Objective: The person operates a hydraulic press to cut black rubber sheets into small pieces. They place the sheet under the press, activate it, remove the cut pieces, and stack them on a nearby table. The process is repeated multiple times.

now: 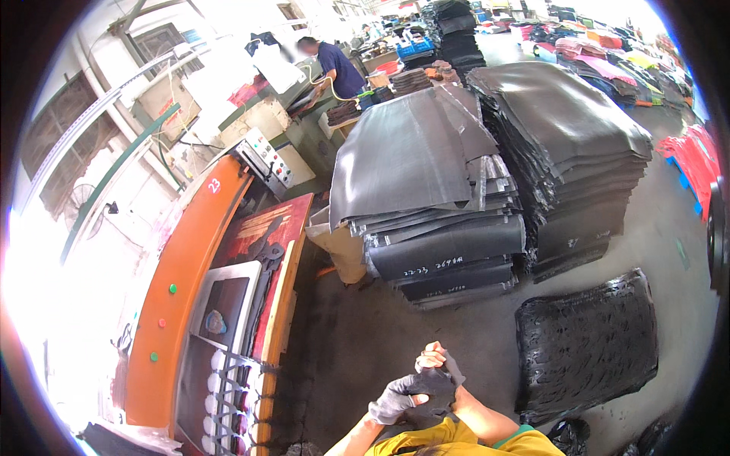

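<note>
My left hand (393,401), in a grey work glove with the thumb tip showing, reaches across to my right hand. Its fingers close on dark grey fabric (436,384), which looks like a glove, around the right hand near the wrist. Bare, curled fingers show on my right hand (432,357). A lighter grey flap (455,368) sticks out beside them. Whether the right fingers hold anything is hidden. Both hands are in front of my yellow top (433,439), above the floor.
An orange machine (194,281) with buttons and a red-topped wooden bench (285,296) stands at left. Tall stacks of black sheets (407,156) (570,121) rise ahead. A low dark pile (589,342) lies at right. Another person (340,70) works at the far left.
</note>
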Demonstrator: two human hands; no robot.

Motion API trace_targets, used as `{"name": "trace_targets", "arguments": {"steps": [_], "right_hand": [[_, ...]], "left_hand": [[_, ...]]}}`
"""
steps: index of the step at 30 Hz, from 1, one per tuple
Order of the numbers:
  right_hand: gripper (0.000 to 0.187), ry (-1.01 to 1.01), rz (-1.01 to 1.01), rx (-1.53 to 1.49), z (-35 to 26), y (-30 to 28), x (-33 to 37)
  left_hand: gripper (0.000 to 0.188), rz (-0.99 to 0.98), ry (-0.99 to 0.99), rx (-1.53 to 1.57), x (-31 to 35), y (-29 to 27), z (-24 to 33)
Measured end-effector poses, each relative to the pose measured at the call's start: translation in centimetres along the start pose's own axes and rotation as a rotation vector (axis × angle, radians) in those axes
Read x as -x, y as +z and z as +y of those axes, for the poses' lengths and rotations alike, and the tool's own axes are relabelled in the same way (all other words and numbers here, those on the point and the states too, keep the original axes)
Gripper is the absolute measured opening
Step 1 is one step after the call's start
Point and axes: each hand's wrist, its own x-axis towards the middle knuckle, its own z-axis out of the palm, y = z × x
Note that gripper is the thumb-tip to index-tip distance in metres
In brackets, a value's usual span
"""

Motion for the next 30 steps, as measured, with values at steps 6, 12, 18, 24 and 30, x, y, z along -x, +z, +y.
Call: {"name": "trace_targets", "arguments": {"steps": [6,12,18,24,30], "right_hand": [[0.044,-0.162,0.415,0.741,-2.1,0.8,0.1],[0.045,-0.226,0.613,1.963,-0.3,-0.7,1.2],[0.036,-0.063,0.827,1.581,4.9,-3.0,-1.3],[0.043,0.438,1.077,1.284,9.7,-6.9,-4.9],[0.039,0.119,0.862,1.775,16.2,-13.1,-7.5]], "left_hand": [[0.034,0.376,0.027,-0.138,-0.3,0.5,0.5],[0.031,0.714,0.099,-0.153,0.6,-0.6,-1.9],[0.028,0.691,0.142,0.003,4.4,-2.4,-3.2],[0.026,0.646,0.293,0.305,10.1,-8.2,-5.4],[0.037,0.839,0.493,0.848,13.9,-11.0,-8.8]]}}
